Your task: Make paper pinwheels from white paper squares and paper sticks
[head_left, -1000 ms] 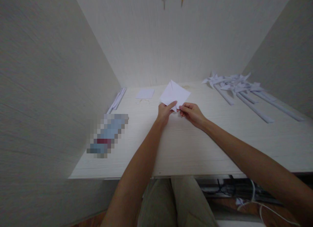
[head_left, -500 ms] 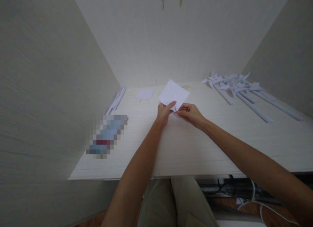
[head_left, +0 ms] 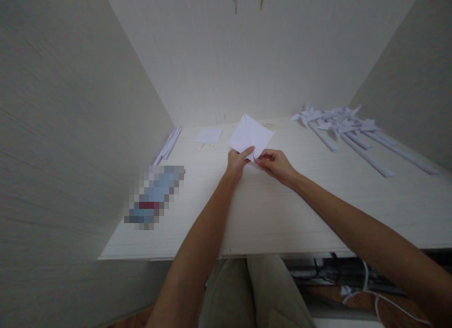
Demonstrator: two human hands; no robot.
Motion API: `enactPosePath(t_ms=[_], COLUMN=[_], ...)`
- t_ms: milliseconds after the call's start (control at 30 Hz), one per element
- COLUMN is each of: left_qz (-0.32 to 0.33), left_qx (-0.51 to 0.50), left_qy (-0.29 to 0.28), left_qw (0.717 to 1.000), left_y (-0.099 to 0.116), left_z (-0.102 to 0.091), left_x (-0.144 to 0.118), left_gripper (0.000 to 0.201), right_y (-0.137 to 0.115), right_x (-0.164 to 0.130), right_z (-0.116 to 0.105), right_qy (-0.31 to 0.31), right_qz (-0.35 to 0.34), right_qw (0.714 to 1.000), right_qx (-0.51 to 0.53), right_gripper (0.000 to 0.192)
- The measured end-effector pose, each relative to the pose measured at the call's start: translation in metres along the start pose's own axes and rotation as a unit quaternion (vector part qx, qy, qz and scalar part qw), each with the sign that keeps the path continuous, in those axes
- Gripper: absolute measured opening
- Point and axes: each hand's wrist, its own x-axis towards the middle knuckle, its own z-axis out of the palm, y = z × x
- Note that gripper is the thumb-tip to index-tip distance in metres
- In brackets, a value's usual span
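A square white sheet of paper (head_left: pixel 250 134), turned corner-up like a diamond, is held above the tabletop. Slits or creases run in from its top and bottom corners. My left hand (head_left: pixel 238 162) grips the lower left edge, thumb on top and fingers underneath. Close to the slit at the bottom corner, my right hand (head_left: pixel 274 163) pinches the paper between thumb and fingertips. The underside of the sheet is hidden.
Several paper pinwheels (head_left: pixel 339 121) on rolled-paper sticks lie at the right. Rolled paper sticks (head_left: pixel 168 144) rest against the left wall. Flat white paper (head_left: pixel 209 135) lies behind my left hand. A pixelated object (head_left: pixel 155 194) is at the left. Cables (head_left: pixel 374 290) hang below the white table (head_left: pixel 282 224).
Almost nothing differs. The sheet has shifted very slightly; both hands keep their hold at the bottom corner.
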Motion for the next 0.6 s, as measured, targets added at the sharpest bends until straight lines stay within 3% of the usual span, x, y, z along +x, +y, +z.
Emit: enactPosePath(t_ms=[333, 600], left_qz=[-0.007, -0.005], left_qx=[0.012, 0.0], left_qy=[-0.005, 0.021], left_qw=[1.0, 1.0], left_y=[-0.0006, 0.0019], left_z=[-0.0011, 0.0018], left_x=[-0.0003, -0.0016], left_gripper=[0.034, 0.025], right_y=[-0.0037, -0.0077], right_x=[-0.0024, -0.0047], right_z=[0.0015, 0.0011], right_qy=[0.028, -0.018], right_qz=[0.01, 0.013], right_qw=[0.999, 0.998], right_qx=[-0.03, -0.062], right_gripper=[0.015, 0.017])
